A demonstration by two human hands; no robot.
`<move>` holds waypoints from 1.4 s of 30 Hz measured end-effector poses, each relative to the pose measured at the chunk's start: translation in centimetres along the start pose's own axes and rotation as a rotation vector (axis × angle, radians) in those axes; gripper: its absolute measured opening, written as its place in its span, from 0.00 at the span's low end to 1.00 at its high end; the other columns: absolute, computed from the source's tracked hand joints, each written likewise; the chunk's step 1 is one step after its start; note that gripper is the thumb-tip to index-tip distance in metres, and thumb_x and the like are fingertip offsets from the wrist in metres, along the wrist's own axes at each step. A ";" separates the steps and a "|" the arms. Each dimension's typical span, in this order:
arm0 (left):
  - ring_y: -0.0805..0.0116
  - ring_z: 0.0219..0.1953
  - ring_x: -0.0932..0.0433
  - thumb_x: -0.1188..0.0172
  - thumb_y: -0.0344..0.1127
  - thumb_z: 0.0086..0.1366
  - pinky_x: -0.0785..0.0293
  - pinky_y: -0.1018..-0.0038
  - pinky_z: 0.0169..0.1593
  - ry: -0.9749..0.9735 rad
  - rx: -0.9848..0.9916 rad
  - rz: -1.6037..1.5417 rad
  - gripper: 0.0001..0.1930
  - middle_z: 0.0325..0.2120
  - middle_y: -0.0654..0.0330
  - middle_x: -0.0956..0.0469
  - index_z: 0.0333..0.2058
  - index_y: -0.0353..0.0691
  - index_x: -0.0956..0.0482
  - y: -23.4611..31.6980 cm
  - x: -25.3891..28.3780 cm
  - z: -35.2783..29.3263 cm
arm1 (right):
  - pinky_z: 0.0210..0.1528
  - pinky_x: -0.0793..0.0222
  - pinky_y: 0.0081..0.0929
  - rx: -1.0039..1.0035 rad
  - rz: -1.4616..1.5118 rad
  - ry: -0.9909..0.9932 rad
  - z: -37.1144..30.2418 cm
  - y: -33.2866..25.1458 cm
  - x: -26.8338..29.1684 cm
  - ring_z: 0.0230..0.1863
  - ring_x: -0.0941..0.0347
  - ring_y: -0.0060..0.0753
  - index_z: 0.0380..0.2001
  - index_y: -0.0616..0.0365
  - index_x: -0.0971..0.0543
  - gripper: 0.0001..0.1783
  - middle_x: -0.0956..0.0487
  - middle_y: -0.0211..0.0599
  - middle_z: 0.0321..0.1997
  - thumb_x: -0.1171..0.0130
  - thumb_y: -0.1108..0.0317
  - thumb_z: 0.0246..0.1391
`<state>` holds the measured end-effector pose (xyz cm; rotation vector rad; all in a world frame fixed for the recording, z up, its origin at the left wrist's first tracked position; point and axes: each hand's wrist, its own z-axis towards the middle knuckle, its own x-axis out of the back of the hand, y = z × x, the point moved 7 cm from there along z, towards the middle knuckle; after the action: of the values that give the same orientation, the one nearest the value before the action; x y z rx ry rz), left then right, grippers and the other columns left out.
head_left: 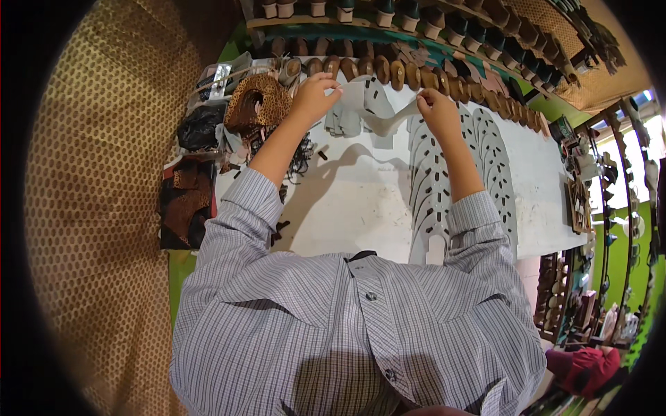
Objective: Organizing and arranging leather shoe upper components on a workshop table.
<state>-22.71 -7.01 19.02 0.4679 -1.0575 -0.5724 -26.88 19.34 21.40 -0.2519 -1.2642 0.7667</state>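
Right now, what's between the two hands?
In the head view, a pale cut-out strip sags between the left hand and right hand, both gripping it above the white table.

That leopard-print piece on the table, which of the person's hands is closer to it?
Left. The left hand is just right of the leopard-print piece, pinching one end of a grey strip; the right hand holds the other end, farther off.

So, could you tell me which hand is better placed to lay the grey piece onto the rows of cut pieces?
Probably the right hand: it grips the grey strip directly above the overlapping grey cut pieces. The left hand holds the other end, farther off near the leopard-print piece.
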 end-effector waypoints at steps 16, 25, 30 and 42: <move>0.49 0.59 0.43 0.41 0.46 0.52 0.57 0.46 0.61 -0.670 -0.102 0.188 0.13 0.51 0.55 0.33 0.33 0.49 0.19 0.0 -3.8 -25.5 | 0.31 0.34 0.38 0.515 -0.057 -0.689 -21.2 -1.7 -8.7 0.26 0.29 0.42 0.19 0.55 0.25 0.07 0.25 0.37 0.21 0.43 0.65 0.42; 0.53 0.63 0.50 0.46 0.53 0.56 0.59 0.51 0.63 -0.432 -0.072 0.227 0.32 0.60 0.53 0.46 0.56 0.42 0.38 0.6 -9.7 -26.2 | 0.58 0.45 0.43 0.374 -0.235 -0.286 -22.7 -0.2 -13.8 0.58 0.41 0.47 0.51 0.58 0.32 0.29 0.35 0.45 0.58 0.46 0.54 0.48; 0.57 0.64 0.53 0.51 0.55 0.58 0.61 0.53 0.63 -0.432 -0.054 0.322 0.35 0.62 0.53 0.50 0.60 0.41 0.45 0.3 -11.4 -28.1 | 0.64 0.61 0.49 0.224 -0.304 -0.370 -26.1 0.5 -15.8 0.67 0.55 0.46 0.60 0.56 0.44 0.35 0.47 0.43 0.66 0.53 0.49 0.53; 0.58 0.63 0.50 0.48 0.53 0.56 0.60 0.53 0.63 -0.310 -0.170 0.323 0.35 0.61 0.55 0.47 0.58 0.41 0.42 0.4 -7.9 -32.1 | 0.62 0.60 0.56 -0.040 -0.451 -0.295 -28.2 -1.6 -13.5 0.62 0.45 0.40 0.51 0.50 0.31 0.24 0.35 0.35 0.59 0.50 0.53 0.52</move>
<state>3.46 1.09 0.51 0.0537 -1.3355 -0.4485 -1.68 16.10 3.19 0.1205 -1.5444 0.3975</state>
